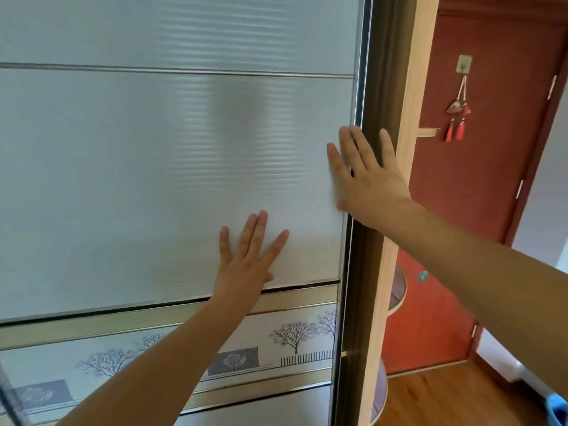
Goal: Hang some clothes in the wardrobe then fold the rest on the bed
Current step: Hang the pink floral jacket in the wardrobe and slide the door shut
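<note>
A home bedroom: a sliding frosted wardrobe door, red room door, wooden floor.

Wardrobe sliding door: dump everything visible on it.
The frosted grey sliding wardrobe door fills the left, upright. Ribbed translucent panels are split by metal rails; below, a white band printed with bare trees runs between gold-toned strips. Its right edge meets the dark brown jamb; no opening shows. The left hand lies flat on the frosted panel; the right hand lies flat across that edge.
</note>
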The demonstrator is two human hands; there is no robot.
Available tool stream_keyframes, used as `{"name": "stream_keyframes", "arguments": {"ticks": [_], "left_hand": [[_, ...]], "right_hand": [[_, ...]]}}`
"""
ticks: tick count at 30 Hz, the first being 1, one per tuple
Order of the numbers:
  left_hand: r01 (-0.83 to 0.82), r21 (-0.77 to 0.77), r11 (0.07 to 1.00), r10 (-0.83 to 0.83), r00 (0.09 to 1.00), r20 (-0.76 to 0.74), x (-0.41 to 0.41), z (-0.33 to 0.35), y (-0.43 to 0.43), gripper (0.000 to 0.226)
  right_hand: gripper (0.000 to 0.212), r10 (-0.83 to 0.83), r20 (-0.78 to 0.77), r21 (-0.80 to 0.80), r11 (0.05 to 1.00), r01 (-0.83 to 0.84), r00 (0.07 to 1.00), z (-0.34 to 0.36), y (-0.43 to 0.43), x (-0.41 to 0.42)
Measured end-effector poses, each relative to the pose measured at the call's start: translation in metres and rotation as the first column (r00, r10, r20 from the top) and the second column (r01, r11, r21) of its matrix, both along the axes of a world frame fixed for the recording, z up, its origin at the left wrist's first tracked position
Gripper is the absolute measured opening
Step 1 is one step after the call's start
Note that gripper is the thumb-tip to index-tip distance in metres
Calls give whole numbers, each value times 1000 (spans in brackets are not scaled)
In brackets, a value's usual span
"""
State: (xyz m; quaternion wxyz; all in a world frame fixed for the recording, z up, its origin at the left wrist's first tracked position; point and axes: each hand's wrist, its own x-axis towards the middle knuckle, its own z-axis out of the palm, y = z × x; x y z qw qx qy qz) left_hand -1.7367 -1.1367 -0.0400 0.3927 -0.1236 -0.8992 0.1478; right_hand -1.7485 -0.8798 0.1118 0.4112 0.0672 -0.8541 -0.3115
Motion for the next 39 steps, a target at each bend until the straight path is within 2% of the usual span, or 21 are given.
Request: {"name": "stream_keyframes", "arguments": {"ticks": [19,25,30,33,35,37,39], "left_hand": [[29,18,999,-29,999,20,-8,0,49,111],[19,17,1000,-19,998,52,-8,1,56,109],[34,8,999,-34,990,140,3,7,54,100],[141,88,986,-160,950,268,21,11,43,79],[182,243,953,-263,896,357,41,9,29,65],[115,390,914,-281,871,403,63,4,10,57],[-26,468,883,-232,843,485,81,-1,-13,51]], "right_hand": [[98,-101,17,-35,994,102,995,-6,40,-3],[89,-90,16,-46,995,91,996,-13,49,-5],[94,-88,111,-128,986,102,990,-15,41,-2],[94,99,241,-297,955,-24,965,-24,29,13],[74,293,239,-462,873,-157,926,-41,21,29],[56,426,227,-609,764,-214,876,-60,16,42],[47,502,330,-701,697,-149,800,-78,10,51]]}}
